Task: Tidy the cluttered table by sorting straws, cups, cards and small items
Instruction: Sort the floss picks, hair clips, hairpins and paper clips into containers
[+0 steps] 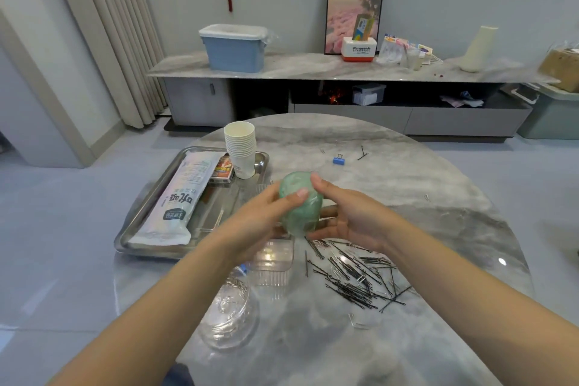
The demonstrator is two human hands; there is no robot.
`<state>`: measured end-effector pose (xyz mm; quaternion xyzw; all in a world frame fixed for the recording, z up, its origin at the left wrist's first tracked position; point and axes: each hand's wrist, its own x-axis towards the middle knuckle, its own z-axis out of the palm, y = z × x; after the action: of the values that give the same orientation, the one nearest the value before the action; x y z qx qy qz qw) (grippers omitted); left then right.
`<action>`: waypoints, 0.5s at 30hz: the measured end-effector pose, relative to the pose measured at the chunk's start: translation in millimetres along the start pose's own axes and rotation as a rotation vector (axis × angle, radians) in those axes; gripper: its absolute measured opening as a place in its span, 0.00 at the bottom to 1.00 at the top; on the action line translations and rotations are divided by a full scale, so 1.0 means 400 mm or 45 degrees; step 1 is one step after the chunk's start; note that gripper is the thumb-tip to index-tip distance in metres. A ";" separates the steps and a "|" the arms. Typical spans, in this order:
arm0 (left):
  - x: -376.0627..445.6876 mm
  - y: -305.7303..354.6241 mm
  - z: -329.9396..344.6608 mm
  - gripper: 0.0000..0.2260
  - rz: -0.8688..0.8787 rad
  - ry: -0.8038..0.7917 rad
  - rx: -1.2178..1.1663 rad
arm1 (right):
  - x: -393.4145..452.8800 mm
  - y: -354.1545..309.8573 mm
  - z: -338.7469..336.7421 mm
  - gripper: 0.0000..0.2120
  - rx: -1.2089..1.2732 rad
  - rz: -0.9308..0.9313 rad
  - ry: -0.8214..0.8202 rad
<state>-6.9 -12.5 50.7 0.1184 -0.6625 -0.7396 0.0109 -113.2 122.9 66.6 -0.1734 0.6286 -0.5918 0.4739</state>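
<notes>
Above the middle of the round marble table (pixel 423 185), both my hands hold a translucent green cup (pixel 299 207), bottom end up. My left hand (pixel 261 216) grips its left side with the thumb over the top. My right hand (pixel 347 213) cradles the right side, thumb on the base. A metal tray (pixel 147 197) on the left holds a long pack of straws (pixel 183 197), a small card box (pixel 223 170) and a stack of white paper cups (pixel 240 152). Black hairpins (pixel 354 273) lie scattered at front right.
A clear plastic box (pixel 272 260) and a clear glass dish (pixel 230 313) sit near the front edge. A blue binder clip (pixel 337 160) and single pins lie farther back. Behind the table runs a long sideboard (pixel 313 67) with a blue bin (pixel 235 47).
</notes>
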 end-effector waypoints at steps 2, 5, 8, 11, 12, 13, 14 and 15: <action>-0.008 0.020 -0.055 0.31 0.046 0.061 0.131 | 0.035 -0.041 0.040 0.29 -0.023 -0.006 -0.001; -0.016 0.036 -0.117 0.36 0.084 0.208 0.353 | 0.091 -0.080 0.092 0.25 -0.007 -0.018 -0.029; -0.004 0.045 -0.180 0.28 0.137 0.436 0.550 | 0.157 -0.107 0.142 0.23 -0.016 -0.013 -0.017; 0.027 0.057 -0.257 0.27 0.136 0.537 0.592 | 0.239 -0.141 0.192 0.22 -0.052 -0.020 -0.028; 0.043 0.060 -0.280 0.26 0.145 0.554 0.594 | 0.268 -0.151 0.204 0.22 -0.064 -0.022 -0.018; 0.055 0.065 -0.295 0.24 0.149 0.567 0.580 | 0.290 -0.158 0.214 0.22 -0.080 -0.025 0.001; 0.073 0.069 -0.318 0.23 0.152 0.573 0.562 | 0.324 -0.166 0.222 0.22 -0.098 -0.024 0.023; 0.091 0.069 -0.335 0.22 0.138 0.575 0.549 | 0.352 -0.172 0.226 0.22 -0.127 -0.020 0.049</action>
<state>-20.8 -152.9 59.3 0.2436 -0.7903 -0.5354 0.1716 -133.4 -55.5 87.5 -0.1902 0.6651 -0.5665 0.4478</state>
